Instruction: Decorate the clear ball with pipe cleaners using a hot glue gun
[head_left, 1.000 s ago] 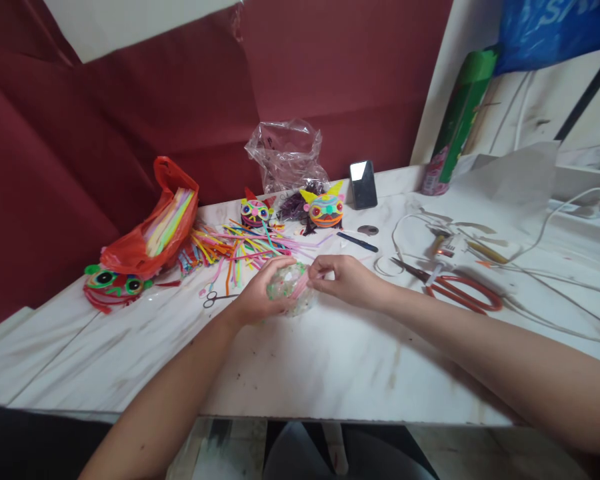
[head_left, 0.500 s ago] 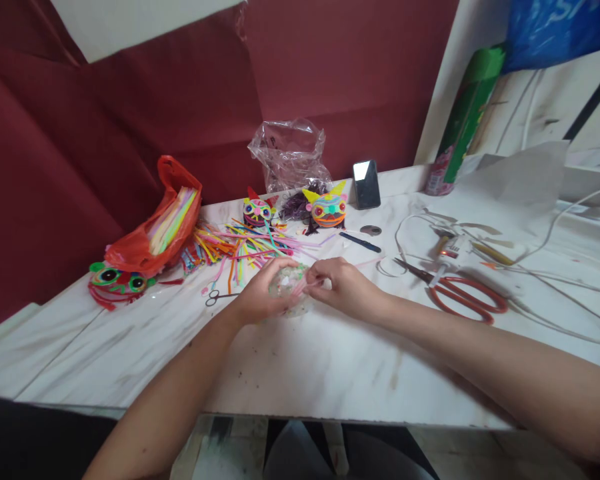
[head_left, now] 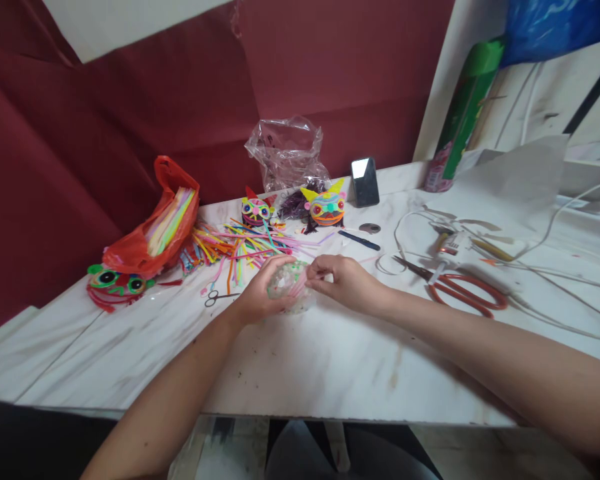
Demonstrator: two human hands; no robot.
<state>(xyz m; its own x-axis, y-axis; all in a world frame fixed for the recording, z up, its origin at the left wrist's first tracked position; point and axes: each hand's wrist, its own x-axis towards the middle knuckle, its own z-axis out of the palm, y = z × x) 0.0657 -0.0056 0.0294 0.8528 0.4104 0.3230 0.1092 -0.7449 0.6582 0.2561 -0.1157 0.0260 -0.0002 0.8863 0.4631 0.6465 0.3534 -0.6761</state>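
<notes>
My left hand [head_left: 261, 293] is wrapped round the left side of a clear, round ball [head_left: 279, 283] with green and whitish patches. A few pink pipe-cleaner rows [head_left: 297, 288] lie side by side on the ball's right face. At that side, the thumb and fingers of my right hand [head_left: 337, 283] are pinched on a pink pipe cleaner, mostly covered by the fingers. Behind the hands lies a spread of loose, many-coloured pipe cleaners [head_left: 240, 250]. Small black-handled scissors [head_left: 213, 298] rest to the left of my left hand.
Two lion-head figures [head_left: 327, 210] stand at the back, near a phone [head_left: 365, 183]. Leftward, a red bag [head_left: 145, 243] of pipe cleaners sits behind another lion head [head_left: 115, 287]. Rightward are large red-handled scissors [head_left: 467, 293], a glue gun [head_left: 450, 247], cables and a green spray can [head_left: 465, 117].
My right fingers have shifted slightly away from the ball's face, so more of the pink rows shows. The left hand keeps its hold on the ball.
</notes>
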